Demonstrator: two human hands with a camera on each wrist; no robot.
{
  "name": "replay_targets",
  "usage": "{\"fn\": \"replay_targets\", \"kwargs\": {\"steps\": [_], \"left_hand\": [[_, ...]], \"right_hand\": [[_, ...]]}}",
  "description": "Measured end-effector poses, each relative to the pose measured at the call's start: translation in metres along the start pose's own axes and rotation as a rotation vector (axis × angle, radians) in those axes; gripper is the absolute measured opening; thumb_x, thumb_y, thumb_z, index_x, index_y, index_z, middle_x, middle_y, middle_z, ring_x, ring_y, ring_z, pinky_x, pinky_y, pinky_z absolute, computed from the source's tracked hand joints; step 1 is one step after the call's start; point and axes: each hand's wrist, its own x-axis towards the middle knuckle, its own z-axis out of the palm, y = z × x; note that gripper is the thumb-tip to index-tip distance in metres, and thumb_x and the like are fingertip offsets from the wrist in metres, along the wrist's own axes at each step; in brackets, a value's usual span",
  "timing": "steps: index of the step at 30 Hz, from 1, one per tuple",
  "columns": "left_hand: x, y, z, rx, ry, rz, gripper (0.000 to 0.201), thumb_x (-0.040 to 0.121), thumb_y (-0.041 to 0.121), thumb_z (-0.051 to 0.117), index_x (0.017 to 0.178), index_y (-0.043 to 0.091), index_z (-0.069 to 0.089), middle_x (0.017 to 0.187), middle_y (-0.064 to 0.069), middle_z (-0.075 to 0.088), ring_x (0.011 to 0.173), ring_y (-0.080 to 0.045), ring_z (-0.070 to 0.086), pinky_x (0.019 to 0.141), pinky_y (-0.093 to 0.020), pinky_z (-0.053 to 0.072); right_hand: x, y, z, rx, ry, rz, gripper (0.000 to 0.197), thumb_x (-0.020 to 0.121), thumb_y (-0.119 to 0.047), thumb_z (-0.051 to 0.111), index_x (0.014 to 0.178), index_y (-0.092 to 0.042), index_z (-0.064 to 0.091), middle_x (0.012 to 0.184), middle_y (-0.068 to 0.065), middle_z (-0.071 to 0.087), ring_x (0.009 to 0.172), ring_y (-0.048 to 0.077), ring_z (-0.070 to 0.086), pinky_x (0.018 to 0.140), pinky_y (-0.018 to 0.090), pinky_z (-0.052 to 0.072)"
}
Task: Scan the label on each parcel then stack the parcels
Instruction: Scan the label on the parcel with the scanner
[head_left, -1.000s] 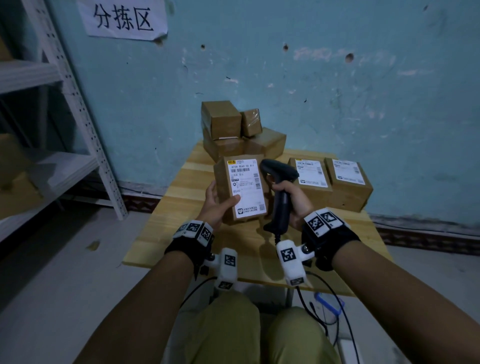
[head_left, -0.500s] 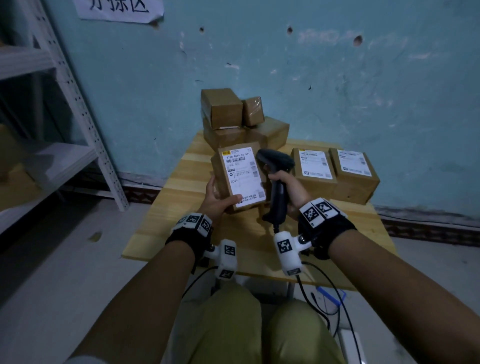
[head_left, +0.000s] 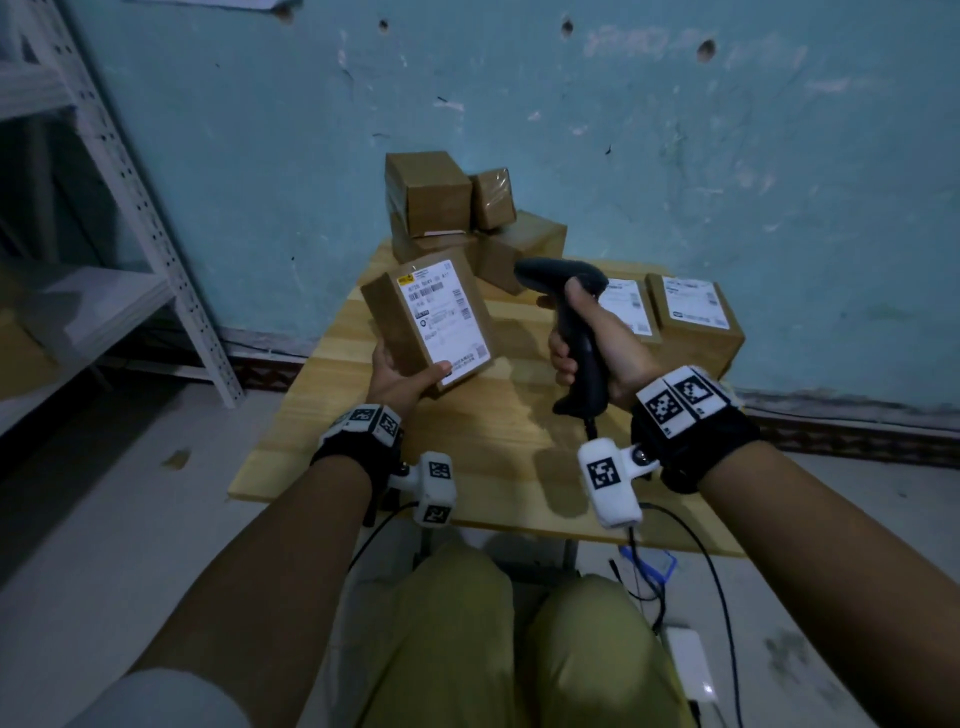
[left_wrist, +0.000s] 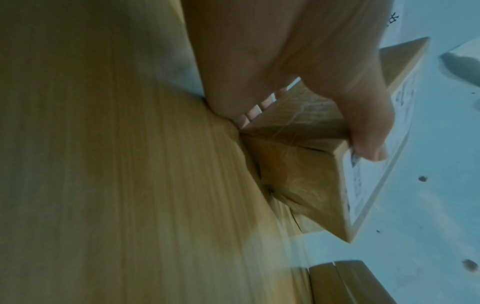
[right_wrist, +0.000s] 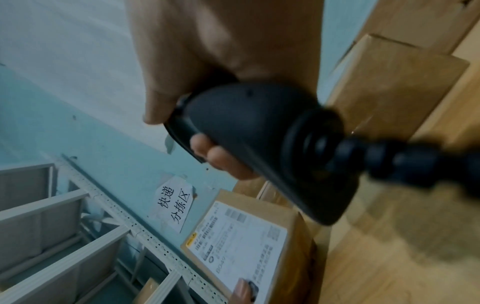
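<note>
One parcel (head_left: 426, 322), a brown taped carton with a white printed label, has swung left and away from the black pistol-grip scanner (head_left: 574, 332) since a second ago, which suggests its scan is done and stacking comes next. The left hand (head_left: 402, 376) grips its lower end above the pale wooden surface (head_left: 509, 447); the right hand (head_left: 597, 343) stays wrapped round the scanner's handle. Plain cartons (head_left: 452, 208) stand piled by the wall; two labelled ones (head_left: 691, 317) lie right.

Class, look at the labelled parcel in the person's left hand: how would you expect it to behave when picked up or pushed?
The parcel probably feels light: the left hand alone holds it tilted above the table. It looks stiff, since its edges stay straight in that grip. Its flat faces suggest it would slide, not roll, though its glossy tape may be slippery.
</note>
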Motion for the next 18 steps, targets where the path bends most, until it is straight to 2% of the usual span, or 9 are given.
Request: {"fn": "replay_targets", "kwargs": {"steps": [4,8,10,14,18], "left_hand": [[0.002,0.000,-0.004,-0.028,0.024,0.002,0.088,0.077,-0.001,0.070,0.147,0.016,0.019,0.145,-0.008,0.043,0.132,-0.025,0.043,0.101,-0.036,0.042],[0.003,-0.003,-0.002,-0.058,0.052,-0.001,0.090,0.074,0.003,0.074,0.146,0.017,0.022,0.142,-0.008,0.046,0.130,-0.025,0.045,0.106,-0.047,0.041],[0.003,-0.004,-0.002,-0.060,0.052,-0.007,0.093,0.073,0.006,0.075,0.147,0.018,0.020,0.142,-0.007,0.045,0.130,-0.025,0.045,0.106,-0.047,0.040],[0.005,-0.005,-0.002,-0.087,0.036,-0.008,0.090,0.076,0.002,0.072,0.147,0.018,0.018,0.141,-0.009,0.046,0.128,-0.027,0.046,0.095,-0.041,0.047],[0.005,-0.005,-0.003,-0.072,0.021,-0.014,0.092,0.077,0.003,0.071,0.147,0.019,0.015,0.141,-0.008,0.044,0.129,-0.026,0.045,0.096,-0.041,0.047]], "right_hand": [[-0.009,-0.007,-0.002,-0.037,-0.086,0.024,0.067,0.087,-0.070,0.018,0.080,-0.010,0.048,0.041,0.000,0.040,0.028,0.011,0.034,0.034,0.015,0.028],[-0.016,-0.006,-0.002,-0.067,-0.139,0.023,0.075,0.086,-0.071,0.011,0.075,-0.007,0.047,0.040,0.002,0.041,0.027,0.011,0.034,0.032,0.014,0.028],[-0.019,-0.006,-0.002,-0.093,-0.169,0.017,0.076,0.086,-0.072,0.010,0.077,-0.006,0.047,0.040,0.003,0.041,0.027,0.011,0.034,0.032,0.015,0.029],[-0.022,-0.004,0.000,-0.154,-0.214,0.008,0.075,0.081,-0.075,0.017,0.079,-0.007,0.047,0.042,0.002,0.042,0.028,0.011,0.034,0.033,0.016,0.030],[-0.023,-0.005,0.004,-0.185,-0.200,-0.002,0.074,0.077,-0.076,0.021,0.078,-0.007,0.046,0.042,0.000,0.041,0.028,0.010,0.034,0.033,0.017,0.029]]}}
